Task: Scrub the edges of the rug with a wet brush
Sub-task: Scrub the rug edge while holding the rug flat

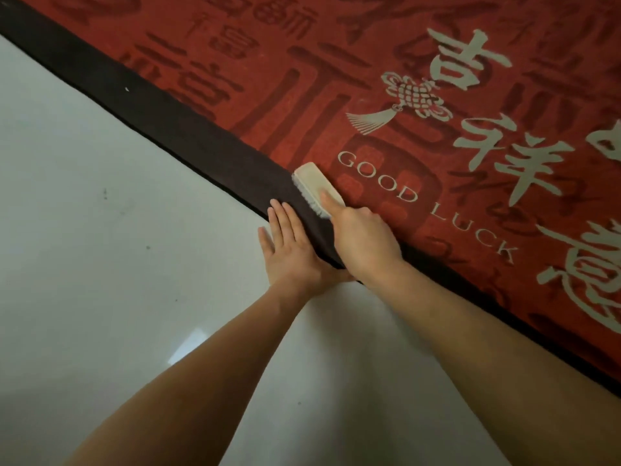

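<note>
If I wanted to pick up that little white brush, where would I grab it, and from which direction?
Probably by its smooth flat back, from above. The brush lies bristles-down on the rug's dark border, so only the back and long sides are free. The right hand grips it that way, forefinger along the top.

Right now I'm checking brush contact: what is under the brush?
Under the brush, pale bristles meet the rug where its dark border joins the red field. The right hand covers the brush's near end; the contact there is hidden.
</note>
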Demonstrator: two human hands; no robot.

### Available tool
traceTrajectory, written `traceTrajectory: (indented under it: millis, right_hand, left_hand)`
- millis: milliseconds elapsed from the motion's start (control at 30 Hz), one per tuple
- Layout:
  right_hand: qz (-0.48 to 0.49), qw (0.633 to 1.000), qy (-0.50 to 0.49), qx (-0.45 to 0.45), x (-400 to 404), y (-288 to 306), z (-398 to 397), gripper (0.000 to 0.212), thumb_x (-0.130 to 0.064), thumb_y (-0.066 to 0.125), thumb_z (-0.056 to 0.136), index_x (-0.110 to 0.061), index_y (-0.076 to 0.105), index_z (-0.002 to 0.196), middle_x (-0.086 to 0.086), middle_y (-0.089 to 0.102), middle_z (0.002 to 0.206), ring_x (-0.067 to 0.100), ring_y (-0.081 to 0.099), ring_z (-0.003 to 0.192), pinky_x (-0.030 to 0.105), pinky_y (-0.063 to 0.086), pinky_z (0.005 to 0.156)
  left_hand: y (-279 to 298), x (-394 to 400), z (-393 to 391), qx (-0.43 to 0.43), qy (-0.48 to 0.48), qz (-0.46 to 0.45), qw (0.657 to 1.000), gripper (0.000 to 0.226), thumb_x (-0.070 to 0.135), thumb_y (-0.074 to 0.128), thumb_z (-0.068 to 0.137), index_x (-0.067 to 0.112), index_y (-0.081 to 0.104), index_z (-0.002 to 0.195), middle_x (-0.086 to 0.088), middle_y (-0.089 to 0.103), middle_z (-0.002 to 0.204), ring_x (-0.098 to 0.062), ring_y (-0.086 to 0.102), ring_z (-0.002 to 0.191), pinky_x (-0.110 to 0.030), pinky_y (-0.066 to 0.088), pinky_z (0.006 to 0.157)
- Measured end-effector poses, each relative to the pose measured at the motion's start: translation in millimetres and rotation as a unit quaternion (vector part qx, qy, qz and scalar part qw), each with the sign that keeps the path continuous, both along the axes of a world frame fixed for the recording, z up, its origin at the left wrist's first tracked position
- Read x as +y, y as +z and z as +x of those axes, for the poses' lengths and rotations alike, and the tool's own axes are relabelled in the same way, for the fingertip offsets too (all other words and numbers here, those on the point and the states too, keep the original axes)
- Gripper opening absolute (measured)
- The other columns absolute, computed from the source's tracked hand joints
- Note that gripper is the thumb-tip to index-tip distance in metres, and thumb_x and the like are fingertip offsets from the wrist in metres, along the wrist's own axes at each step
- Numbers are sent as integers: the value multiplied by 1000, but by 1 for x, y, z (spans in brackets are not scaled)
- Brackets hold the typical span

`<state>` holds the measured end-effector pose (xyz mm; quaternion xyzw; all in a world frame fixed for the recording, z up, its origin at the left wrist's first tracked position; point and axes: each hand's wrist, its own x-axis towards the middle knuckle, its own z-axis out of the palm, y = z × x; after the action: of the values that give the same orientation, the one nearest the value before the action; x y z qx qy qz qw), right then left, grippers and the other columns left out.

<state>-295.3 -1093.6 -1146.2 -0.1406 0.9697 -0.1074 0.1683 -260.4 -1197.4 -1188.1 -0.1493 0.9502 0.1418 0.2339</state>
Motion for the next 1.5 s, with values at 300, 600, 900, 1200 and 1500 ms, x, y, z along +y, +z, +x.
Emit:
traceTrajectory:
  millis: [300,600,900,1200,1500]
  right_hand:
    - [87,987,135,-23,37,4,-6,67,-23,42,100,-44,4,152,12,64,102,33,64,93,39,45,73]
    - [103,976,188,-30,71,10,13,75,-19,40,98,-40,-8,152,8,62,102,27,66,90,36,47,71]
    - [128,969,209,18,91,14,32,86,-14,63,79,-39,22,151,9,60,76,27,64,57,34,45,47]
    - [162,953,228,-119,93,27,19,78,-13,30,98,-47,-20,146,5,57,106,25,64,93,38,48,77]
    - [151,948,272,-62,97,15,-9,84,-14,34,96,-53,-28,138,3,56,96,25,65,87,39,48,73]
  left_hand:
    - [6,2,-7,-45,-14,-2,999,169,92,66,41,4,-36,143,-14,-42,151,-26,-38,141,-52,-14,119]
    - [8,5,-6,-57,-6,-6,998,168,91,66,41,6,-39,141,-12,-44,150,-25,-40,139,-53,-12,119]
    - [13,5,-6,-62,-3,-5,998,168,89,68,41,7,-40,140,-10,-45,150,-23,-41,138,-53,-14,118]
    - [4,3,-2,-44,-5,15,999,168,92,65,39,9,-42,139,-8,-47,148,-22,-44,136,-53,-16,117]
    - [6,0,-5,-54,-9,23,998,167,93,63,40,9,-42,140,-9,-48,147,-23,-46,135,-53,-17,117]
